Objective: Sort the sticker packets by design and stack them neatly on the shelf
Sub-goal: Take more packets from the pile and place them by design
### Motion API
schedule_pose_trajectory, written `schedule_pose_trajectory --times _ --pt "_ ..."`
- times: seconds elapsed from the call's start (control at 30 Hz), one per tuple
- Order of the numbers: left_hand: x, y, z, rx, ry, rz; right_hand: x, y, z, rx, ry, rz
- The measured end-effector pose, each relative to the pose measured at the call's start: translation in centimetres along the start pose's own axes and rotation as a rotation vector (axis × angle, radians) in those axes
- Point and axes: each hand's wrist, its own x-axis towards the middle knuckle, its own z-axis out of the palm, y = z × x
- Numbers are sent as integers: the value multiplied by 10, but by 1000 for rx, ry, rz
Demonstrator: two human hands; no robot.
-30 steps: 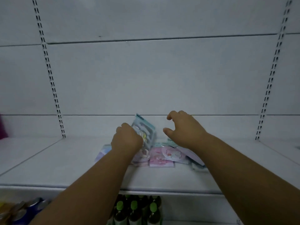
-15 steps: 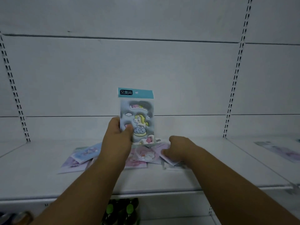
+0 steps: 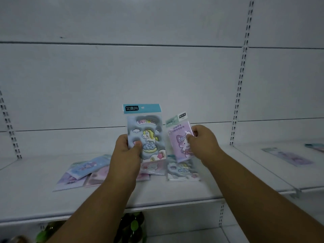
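Observation:
My left hand [image 3: 127, 151] holds a blue unicorn sticker packet [image 3: 146, 132] upright above the white shelf [image 3: 157, 193]. My right hand [image 3: 203, 144] grips a smaller pink rabbit sticker packet [image 3: 179, 137] beside it, tilted slightly. Below them lies a loose pile on the shelf: another unicorn packet [image 3: 182, 170], a pink packet [image 3: 152, 167], a light blue packet [image 3: 89, 166] and a purple packet [image 3: 70, 181]. My forearms hide part of the pile.
A long purple packet [image 3: 287, 156] lies on the adjoining shelf to the right, with another packet's edge [image 3: 315, 147] at the far right. Green-capped bottles [image 3: 133, 227] stand on the shelf below. Slotted uprights [image 3: 240, 95] flank the white back panel.
My right hand has lifted the pink rabbit packet out of the pile and raised it beside the unicorn packet. My left hand still holds its packet up. The view has shifted slightly left.

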Motion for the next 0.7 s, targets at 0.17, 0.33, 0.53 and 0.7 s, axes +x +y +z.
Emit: schedule_pose_trajectory --times 0.17,0.33,0.53,0.7 --pt "-14 -7 38 -60 -139 -24 -15 17 -49 21 157 37" --pt "-37 -8 103 -114 -281 -45 -16 43 -125 -11 232 115" --pt "-67 -13 211 -152 -340 -23 15 102 -226 -126 295 123" --pt "-84 -25 292 -132 -263 -48 65 162 -297 -94 213 167"
